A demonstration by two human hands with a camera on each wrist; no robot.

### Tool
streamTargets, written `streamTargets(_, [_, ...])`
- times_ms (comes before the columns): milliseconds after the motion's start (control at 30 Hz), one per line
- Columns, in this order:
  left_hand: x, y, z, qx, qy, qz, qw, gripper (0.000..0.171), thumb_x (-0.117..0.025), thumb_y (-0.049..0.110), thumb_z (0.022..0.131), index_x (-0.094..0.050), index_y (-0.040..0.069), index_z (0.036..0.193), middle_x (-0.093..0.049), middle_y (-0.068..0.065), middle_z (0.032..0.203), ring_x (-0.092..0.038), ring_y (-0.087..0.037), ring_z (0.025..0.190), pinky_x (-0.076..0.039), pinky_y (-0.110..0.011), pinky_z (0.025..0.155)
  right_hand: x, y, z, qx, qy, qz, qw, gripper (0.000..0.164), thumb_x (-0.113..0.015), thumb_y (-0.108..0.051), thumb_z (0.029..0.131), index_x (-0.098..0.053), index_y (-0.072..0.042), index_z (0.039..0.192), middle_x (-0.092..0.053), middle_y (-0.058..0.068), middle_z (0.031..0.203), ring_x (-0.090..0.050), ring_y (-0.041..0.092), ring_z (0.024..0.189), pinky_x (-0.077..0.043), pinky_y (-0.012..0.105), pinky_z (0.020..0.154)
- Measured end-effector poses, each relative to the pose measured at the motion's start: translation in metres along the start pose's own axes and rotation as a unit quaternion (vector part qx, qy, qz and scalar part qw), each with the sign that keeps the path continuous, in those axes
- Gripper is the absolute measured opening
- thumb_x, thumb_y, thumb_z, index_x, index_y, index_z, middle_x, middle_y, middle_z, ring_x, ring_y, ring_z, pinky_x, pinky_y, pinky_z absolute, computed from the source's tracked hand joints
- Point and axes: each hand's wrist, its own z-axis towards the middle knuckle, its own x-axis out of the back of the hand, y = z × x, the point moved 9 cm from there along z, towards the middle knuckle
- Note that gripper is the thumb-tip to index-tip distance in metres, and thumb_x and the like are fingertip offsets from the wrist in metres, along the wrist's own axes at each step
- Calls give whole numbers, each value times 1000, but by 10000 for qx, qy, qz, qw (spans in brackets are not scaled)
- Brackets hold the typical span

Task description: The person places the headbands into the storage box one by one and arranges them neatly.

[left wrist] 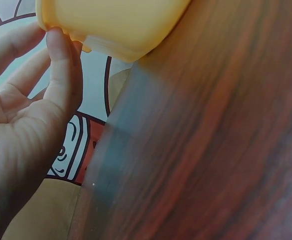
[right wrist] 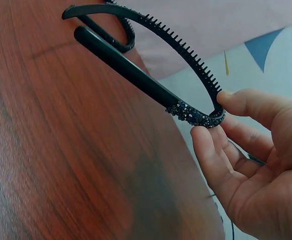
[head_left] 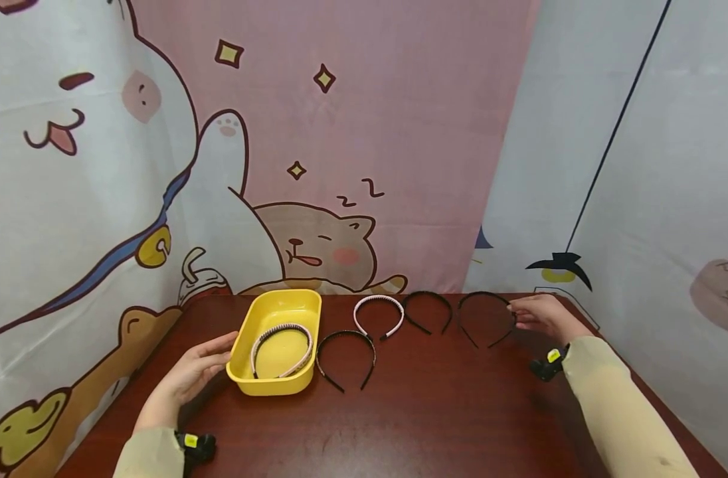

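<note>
At the right end of the table, my right hand [head_left: 543, 315] pinches a black headband [head_left: 487, 293] between thumb and fingers. The right wrist view shows small teeth and dark sparkling stones on this headband [right wrist: 190, 115], tilted with its ends toward the left. My left hand [head_left: 196, 372] pinches the rim of a yellow plastic tray [head_left: 238, 382] at its left side. Inside the tray lies a pale pink headband [head_left: 309, 345], with part of another dark band [head_left: 255, 355] by it. In the left wrist view, thumb and forefinger meet at the rim of the tray [left wrist: 111, 25].
Between tray and right hand lie more headbands: a dark one [head_left: 372, 352] close to the tray, a pale pink one [head_left: 357, 315] behind it and a black one [head_left: 426, 293]. The brown wooden table [head_left: 412, 425] ends at a cartoon-printed cloth [head_left: 430, 166].
</note>
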Motion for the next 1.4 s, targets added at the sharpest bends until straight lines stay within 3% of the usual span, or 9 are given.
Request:
streamTargets(267, [-1, 3, 2, 14, -31, 50, 10000, 60, -58, 4, 95, -30, -9, 147, -50, -9, 140, -58, -7, 114, -48, -25, 93, -15, -13, 0, 244, -201, 239, 9992, 58, -58, -19, 98, -37, 15, 140, -67, 4, 104, -65, 17, 92, -55, 35, 82])
streamTargets(433, [0, 4, 2, 26, 6, -21, 10000, 60, -58, 3, 95, -30, -9, 147, -52, -4, 137, -58, -7, 114, -48, -25, 93, -26, -17, 3, 365, -242, 333, 9985, 55, -59, -18, 98, -40, 16, 138, -67, -2, 97, -65, 15, 92, -55, 37, 84])
streamTargets(767, [2, -1, 0, 126, 54, -49, 9999, 60, -58, 4, 95, -30, -8, 147, -49, -11, 141, -58, -9, 114, -47, -26, 94, -49, -27, 8, 448, -396, 412, 9974, 53, -59, -16, 98, -42, 17, 136, -67, -3, 96, -65, 14, 90, -55, 39, 83])
streamTargets(867, [2, -1, 0, 127, 76, -49, 9999, 60, -58, 4, 95, -30, -8, 147, -48, -12, 141, -59, -9, 114, -47, -26, 94, -54, -31, 8, 410, -425, 432, 9973, 55, -59, -17, 98, -41, 16, 138, -66, 0, 99, -64, 11, 88, -56, 36, 80])
streamTargets(1100, [2, -2, 0, 123, 41, -10, 9999, 61, -58, 4, 95, -29, -7, 148, -46, -13, 143, -58, -8, 114, -47, -26, 94, -62, -38, 10, 376, -419, 425, 9975, 55, -58, -18, 98, -40, 14, 139, -60, 18, 126, -63, 11, 92, -56, 36, 81])
streamTargets(1233, [1, -1, 1, 64, -13, 26, 10000, 61, -58, 4, 95, -28, -8, 147, -50, -8, 139, -58, -8, 114, -48, -25, 94, -68, -42, 13, 422, -414, 524, 9969, 54, -59, -16, 98, -41, 14, 139, -56, 23, 129, -63, 14, 96, -55, 38, 83])
streamTargets(1400, [2, -2, 1, 9, -49, 30, 10000, 61, -58, 3, 95, -28, -9, 147, -52, -2, 135, -58, -8, 114, -48, -25, 94, -78, -45, 17, 467, -470, 649, 9957, 54, -59, -14, 97, -40, 14, 139, -54, 25, 130, -62, 9, 87, -57, 35, 78])
